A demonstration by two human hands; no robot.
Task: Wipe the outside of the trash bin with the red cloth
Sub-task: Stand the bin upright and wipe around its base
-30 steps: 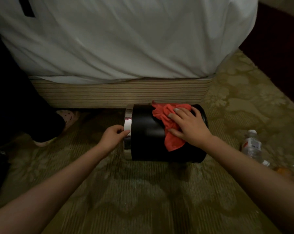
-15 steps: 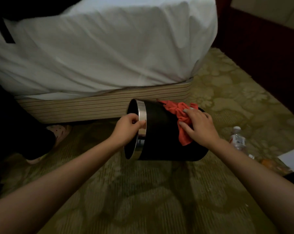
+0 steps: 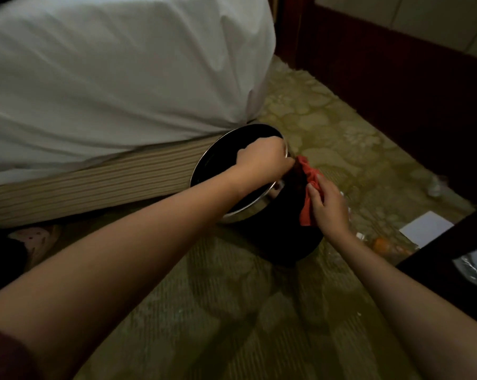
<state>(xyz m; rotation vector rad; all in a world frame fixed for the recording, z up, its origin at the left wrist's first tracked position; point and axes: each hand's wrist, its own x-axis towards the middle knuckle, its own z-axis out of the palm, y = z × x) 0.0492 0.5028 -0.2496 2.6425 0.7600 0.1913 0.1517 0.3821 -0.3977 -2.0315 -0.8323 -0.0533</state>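
where the patterned carpet (image 3: 231,311) meets the bed (image 3: 108,78) and its striped base (image 3: 81,182): trash bin (image 3: 281,242), black, metal rim, tilted with its mouth toward 10 o'clock. left hand (image 3: 264,157) curled over the far rim; right hand (image 3: 329,207), fingers bent round the red cloth (image 3: 307,185), holds it against the bin's outer wall at 3 o'clock. around the bin: bottle (image 3: 434,185) at 3 o'clock, blurred, label unreadable; white paper (image 3: 426,227), orange item (image 3: 381,245) and dark furniture corner (image 3: 437,256) at 4 o'clock; spotted slipper (image 3: 37,238) at 8 o'clock.
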